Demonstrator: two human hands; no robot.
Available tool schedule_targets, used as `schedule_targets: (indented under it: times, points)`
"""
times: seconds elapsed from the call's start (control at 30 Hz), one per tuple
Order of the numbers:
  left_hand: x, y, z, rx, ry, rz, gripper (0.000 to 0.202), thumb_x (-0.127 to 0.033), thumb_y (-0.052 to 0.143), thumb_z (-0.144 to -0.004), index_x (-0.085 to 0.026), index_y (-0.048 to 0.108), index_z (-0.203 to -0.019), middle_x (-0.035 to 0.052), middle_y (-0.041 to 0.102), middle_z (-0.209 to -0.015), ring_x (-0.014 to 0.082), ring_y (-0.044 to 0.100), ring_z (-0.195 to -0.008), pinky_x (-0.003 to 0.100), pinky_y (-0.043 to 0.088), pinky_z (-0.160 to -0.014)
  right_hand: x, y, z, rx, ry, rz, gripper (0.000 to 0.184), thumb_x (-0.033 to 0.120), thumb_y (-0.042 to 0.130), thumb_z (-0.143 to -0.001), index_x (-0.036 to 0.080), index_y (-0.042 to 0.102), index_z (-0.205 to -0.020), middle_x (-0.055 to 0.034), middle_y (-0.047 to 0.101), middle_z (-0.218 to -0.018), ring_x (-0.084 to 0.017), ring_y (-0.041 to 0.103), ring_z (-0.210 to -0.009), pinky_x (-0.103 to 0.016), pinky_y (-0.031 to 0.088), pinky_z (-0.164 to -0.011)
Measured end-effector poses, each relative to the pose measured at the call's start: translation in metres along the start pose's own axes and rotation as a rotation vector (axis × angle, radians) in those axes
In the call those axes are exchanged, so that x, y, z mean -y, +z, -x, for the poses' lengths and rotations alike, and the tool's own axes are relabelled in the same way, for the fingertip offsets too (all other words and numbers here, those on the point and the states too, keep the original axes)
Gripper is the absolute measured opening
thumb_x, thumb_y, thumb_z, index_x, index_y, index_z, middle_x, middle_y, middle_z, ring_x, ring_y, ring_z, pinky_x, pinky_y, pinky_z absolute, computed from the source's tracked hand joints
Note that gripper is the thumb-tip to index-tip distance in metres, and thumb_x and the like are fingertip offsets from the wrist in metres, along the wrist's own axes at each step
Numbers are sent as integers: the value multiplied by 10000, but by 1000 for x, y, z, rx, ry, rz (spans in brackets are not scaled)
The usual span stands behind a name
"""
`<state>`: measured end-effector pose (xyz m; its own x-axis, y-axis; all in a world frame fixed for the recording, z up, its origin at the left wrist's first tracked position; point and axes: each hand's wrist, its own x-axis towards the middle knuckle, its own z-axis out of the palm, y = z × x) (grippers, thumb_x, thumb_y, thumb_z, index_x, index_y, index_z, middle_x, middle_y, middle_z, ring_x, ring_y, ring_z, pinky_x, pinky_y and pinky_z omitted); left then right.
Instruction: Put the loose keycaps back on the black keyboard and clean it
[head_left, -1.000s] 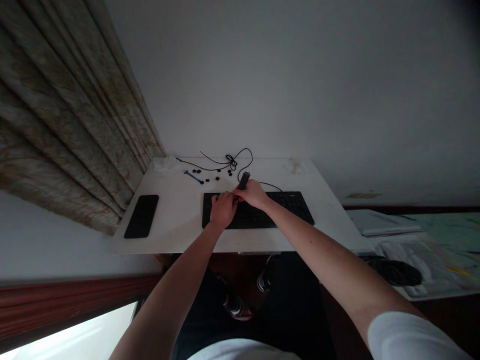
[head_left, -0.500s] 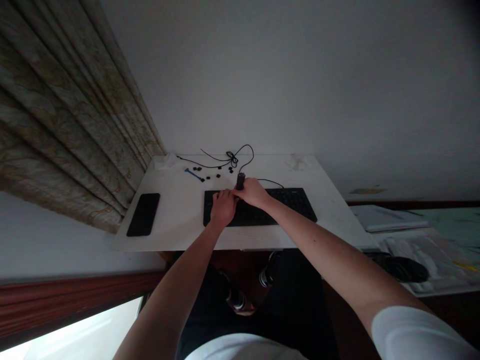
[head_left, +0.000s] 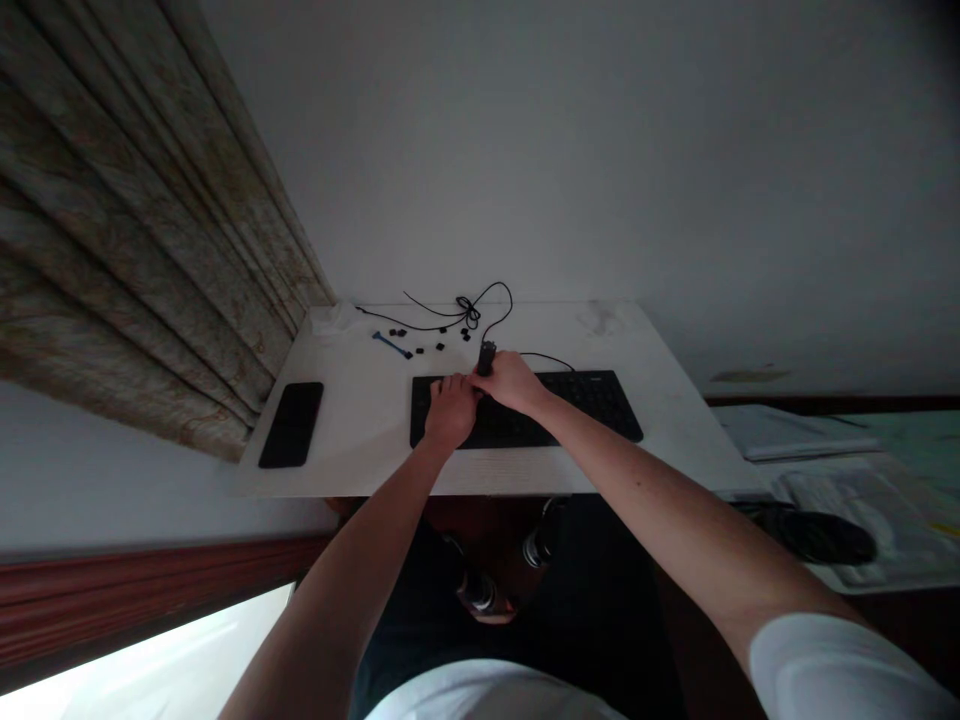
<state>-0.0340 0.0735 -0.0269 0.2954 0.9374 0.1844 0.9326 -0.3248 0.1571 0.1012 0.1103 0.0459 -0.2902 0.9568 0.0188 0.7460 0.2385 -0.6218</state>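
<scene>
Right hand (head_left: 511, 380): fingers closed around a dark handheld tool (head_left: 487, 358), its thicker top end standing clear above the thumb and forefinger, tilted slightly. Lower end hidden by the fingers. Left hand (head_left: 453, 408): palm down, fingers bent and close together, tips beside the right hand's thumb at the tool's lower part. Cannot tell whether these fingers pinch anything.

Black keyboard (head_left: 592, 400) directly under both sets of fingers; its left portion lies beneath the left hand, its longer stretch runs out to the right past the right fingers and wrist. Keys below the fingertips are covered.

Beyond the left fingers, toward the wall: small black squarish pieces (head_left: 440, 347), scattered. Farther left of them, a slim blue tool (head_left: 390, 343) lying aslant, near end touching or just beside one piece. Past the fingertips, straight out: black cable (head_left: 469, 312), gathered into a tied bundle.

Well left of the left fingers, a dark smartphone (head_left: 292, 425), flat on the white tabletop (head_left: 360, 430).
</scene>
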Motion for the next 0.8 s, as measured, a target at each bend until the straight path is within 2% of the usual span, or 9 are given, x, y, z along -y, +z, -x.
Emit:
schedule_targets:
  times: [0.33,0.6,0.8]
  points:
    - [2,2,-1,-5,-16,75,272,-325,459,-1023,-134,585,-1171,146,621,-1110,299,541,-1110,449,369,-958,1,-3,-8,6,131,-112,148,222,722,-825,121,719,-718,-62,681,-590,-166,652,-579,-236,441,-545]
    - [2,-1,0,7,23,85,315,-255,398,-1029,-111,570,-1250,178,615,-1130,309,537,-1111,470,363,-966,7,8,10,-57,-48,104,225,250,646,-881,147,717,-695,-84,717,-692,-190,683,-692,-267,428,-627]
    - [2,2,-2,4,0,102,286,-308,425,-1033,-127,597,-1172,167,623,-1173,305,536,-1125,470,354,-983,31,-12,-9,-96,-80,147,201,257,668,-851,147,711,-688,-85,706,-672,-193,683,-693,-256,441,-594]
